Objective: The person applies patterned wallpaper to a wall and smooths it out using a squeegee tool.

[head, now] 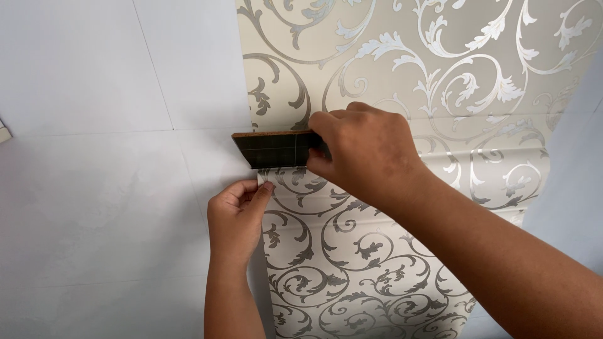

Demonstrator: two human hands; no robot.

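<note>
A strip of cream wallpaper (402, 75) with silver scroll patterns lies against a white tiled wall (94, 125). My right hand (361, 154) grips a flat dark rectangular block (273, 149) with a brown edge and presses it flat on the wallpaper's left edge. Just below the block, my left hand (235, 220) pinches the wallpaper's left edge between thumb and fingers. The lower part of the paper stands slightly off the wall.
White tiles with thin grout lines fill the left side. A small beige object (3, 133) shows at the far left edge. The wallpaper's right edge (546, 163) curls, with white wall beyond it.
</note>
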